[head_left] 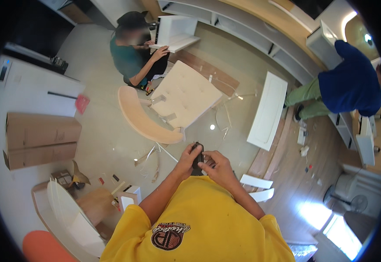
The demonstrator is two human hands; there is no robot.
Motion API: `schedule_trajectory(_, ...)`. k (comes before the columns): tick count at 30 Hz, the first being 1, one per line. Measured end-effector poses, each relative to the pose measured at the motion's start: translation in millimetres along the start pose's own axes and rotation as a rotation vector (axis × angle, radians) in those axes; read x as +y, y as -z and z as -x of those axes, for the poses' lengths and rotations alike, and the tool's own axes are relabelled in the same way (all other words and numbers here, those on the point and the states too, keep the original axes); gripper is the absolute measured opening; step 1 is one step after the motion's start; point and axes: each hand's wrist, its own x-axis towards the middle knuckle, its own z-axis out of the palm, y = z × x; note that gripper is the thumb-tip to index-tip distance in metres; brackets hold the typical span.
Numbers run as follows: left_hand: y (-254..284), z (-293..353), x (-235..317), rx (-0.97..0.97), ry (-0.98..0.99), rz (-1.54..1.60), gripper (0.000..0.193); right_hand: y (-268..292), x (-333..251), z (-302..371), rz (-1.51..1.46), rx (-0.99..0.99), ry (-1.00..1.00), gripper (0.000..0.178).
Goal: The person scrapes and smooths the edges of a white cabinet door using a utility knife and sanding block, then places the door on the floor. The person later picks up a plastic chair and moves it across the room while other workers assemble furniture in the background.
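Note:
My left hand [188,160] is closed around a small dark oblong object [197,155] in front of my chest; its exact kind cannot be made out. At the object's right side, my right hand [218,167] has its fingers curled in and pressed against it. Past my hands lies a cream tufted chair seat [188,92] on the floor. A curved pale wooden chair back [144,118] is joined beside it, with metal brackets between the two.
A person in a green shirt [125,61] crouches ahead, handling a white drawer box [177,32]. Another, in dark blue [352,81], stands at right by cabinets. A white panel [267,111], cardboard cartons [42,139], white curved pieces [259,187] and scattered scraps surround me.

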Motion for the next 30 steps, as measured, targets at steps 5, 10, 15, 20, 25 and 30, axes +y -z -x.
schedule_trajectory(5, -4, 24, -22, 0.023, 0.031, 0.128, 0.048, -7, 10, 11, -0.19, -0.111, -0.149, 0.035)
schedule_trajectory(10, -11, 38, -51, 0.031, 0.133, 0.173, 0.04, 3, 57, 43, -0.379, -0.092, -0.246, 0.03)
schedule_trajectory(15, 27, 62, -82, 0.069, 0.068, 0.187, 0.035, 3, 128, 66, -0.371, -0.15, -0.486, 0.024)
schedule_trajectory(20, 111, 91, -123, 0.367, 0.024, 0.037, 0.03, -36, 199, 87, 0.183, -0.36, -0.12, 0.023)
schedule_trajectory(25, 163, 136, -192, 0.455, 0.125, -0.341, 0.05, -64, 205, 112, 0.303, -0.642, 0.087, 0.024)
schedule_trajectory(30, 165, 158, -261, 0.426, 0.274, -0.332, 0.054, -78, 182, 121, 0.287, -0.803, 0.025, 0.024)
